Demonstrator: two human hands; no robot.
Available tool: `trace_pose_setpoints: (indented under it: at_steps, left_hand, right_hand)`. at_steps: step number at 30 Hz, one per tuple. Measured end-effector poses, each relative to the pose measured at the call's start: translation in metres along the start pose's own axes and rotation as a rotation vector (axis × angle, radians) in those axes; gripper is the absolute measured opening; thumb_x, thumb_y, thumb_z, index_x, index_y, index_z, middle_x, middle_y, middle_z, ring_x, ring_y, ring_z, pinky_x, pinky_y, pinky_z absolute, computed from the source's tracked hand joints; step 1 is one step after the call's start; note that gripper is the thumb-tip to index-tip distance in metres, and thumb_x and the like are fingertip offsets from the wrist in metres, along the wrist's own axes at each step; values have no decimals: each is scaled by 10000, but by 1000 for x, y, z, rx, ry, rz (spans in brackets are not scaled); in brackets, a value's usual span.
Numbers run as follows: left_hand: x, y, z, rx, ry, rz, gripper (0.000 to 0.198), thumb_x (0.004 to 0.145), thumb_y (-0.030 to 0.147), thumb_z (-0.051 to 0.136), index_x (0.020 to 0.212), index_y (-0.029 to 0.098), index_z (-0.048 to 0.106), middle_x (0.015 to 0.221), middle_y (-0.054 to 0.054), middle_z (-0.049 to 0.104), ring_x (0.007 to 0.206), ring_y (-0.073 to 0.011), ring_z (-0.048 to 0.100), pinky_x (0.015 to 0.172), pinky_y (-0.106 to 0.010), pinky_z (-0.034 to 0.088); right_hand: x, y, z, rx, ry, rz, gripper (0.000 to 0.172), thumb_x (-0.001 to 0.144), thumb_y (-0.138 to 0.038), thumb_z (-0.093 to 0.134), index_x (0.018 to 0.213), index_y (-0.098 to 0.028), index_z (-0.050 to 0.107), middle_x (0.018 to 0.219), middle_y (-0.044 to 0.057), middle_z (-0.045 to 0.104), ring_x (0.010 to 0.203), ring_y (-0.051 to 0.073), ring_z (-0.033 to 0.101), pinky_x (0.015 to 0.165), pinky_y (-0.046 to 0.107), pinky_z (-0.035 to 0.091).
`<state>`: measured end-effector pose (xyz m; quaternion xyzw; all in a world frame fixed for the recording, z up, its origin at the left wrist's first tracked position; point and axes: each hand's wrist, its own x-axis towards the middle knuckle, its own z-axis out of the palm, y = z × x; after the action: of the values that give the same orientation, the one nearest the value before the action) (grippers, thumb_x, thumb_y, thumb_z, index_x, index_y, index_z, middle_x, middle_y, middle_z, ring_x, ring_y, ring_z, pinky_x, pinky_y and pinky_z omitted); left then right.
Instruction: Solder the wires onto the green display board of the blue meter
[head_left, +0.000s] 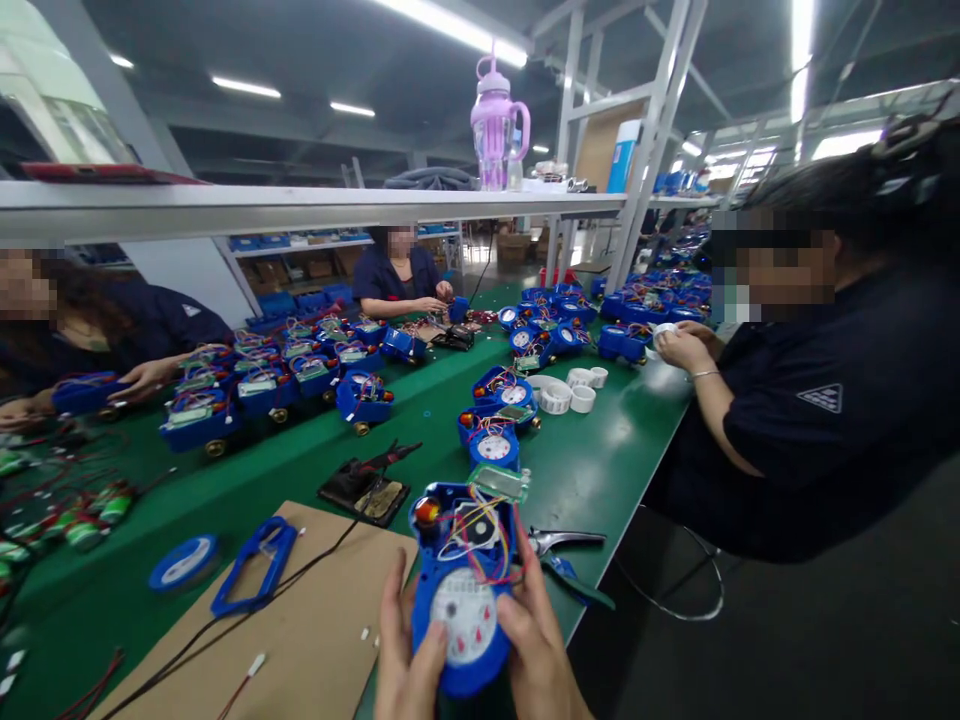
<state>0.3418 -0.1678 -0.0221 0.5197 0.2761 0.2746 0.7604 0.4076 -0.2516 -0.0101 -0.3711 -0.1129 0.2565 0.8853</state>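
Between my two hands is a blue water meter (469, 620) with a round white dial face, its upper housing uncovered so that coloured wires and a small battery show. My left hand (409, 640) grips its left side, thumb on the dial's edge. On the right side, my right hand (536, 640) holds it the same way, thumb near the dial. A green-framed circuit board (499, 483) sticks out at the meter's top, on its wires. Just beyond it stands another blue meter (493, 447). Pliers (562, 540) lie right of my right hand.
A brown cardboard sheet (330, 590) bears a blue frame (259, 565) and cables. Behind it are a soldering iron stand (367, 490) and rows of blue meters (262, 385). White label rolls (555, 395) stand ahead. Co-workers sit left, across and right (825, 350). A shelf (315, 205) spans overhead.
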Motion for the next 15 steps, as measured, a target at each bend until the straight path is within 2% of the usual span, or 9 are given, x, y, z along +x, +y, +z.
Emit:
trace_pose_setpoints:
  at_steps: [3, 5, 7, 9, 12, 15]
  left_hand:
    - [11, 10, 46, -45, -167, 99, 1048, 738, 630, 673, 1533, 248, 107, 1456, -126, 435, 1253, -319, 523, 995, -363, 487]
    - [24, 10, 63, 8, -260, 200, 984, 759, 641, 649, 1519, 210, 197, 1459, -137, 431, 1325, -312, 450, 1080, -367, 406]
    - [43, 7, 69, 71, -275, 253, 918, 763, 627, 655, 1487, 193, 296, 1479, -135, 408, 1407, -304, 334, 1165, -376, 284]
    - [69, 1, 67, 102, -227, 196, 887, 767, 611, 664, 1475, 204, 318, 1513, -126, 359, 1453, -283, 241, 1201, -383, 197]
    - [109, -6, 64, 97, -148, 31, 923, 785, 644, 626, 1494, 188, 250, 1545, -157, 284, 1464, -281, 214, 1201, -409, 192]
    - [138, -10, 70, 75, -136, -64, 968, 795, 672, 597, 1507, 149, 202, 1538, -192, 287, 1448, -297, 257, 1180, -398, 257]
  right_hand:
    - [15, -34, -6, 13, 203, -48, 875, 732, -442, 762, 1470, -291, 317, 1365, 68, 533, 1202, 310, 538, 960, 418, 484]
    - [31, -57, -19, -34, 324, -87, 827, 691, -452, 759, 1415, -257, 409, 1255, 69, 607, 1099, 312, 594, 857, 407, 535]
    - [50, -79, -39, -87, 420, -174, 728, 671, -451, 743, 1323, -228, 506, 1151, 52, 651, 1009, 285, 622, 769, 364, 555]
    - [72, -98, -63, -114, 495, -265, 652, 646, -422, 741, 1239, -224, 556, 1090, 23, 664, 955, 240, 626, 711, 296, 544]
    - [107, -121, -102, -149, 587, -381, 519, 627, -336, 728, 1113, -200, 603, 1002, -5, 661, 867, 171, 613, 667, 216, 502]
    - [140, -133, -137, -189, 657, -437, 310, 743, -252, 693, 1027, -162, 607, 908, 1, 635, 717, 128, 580, 621, 219, 475]
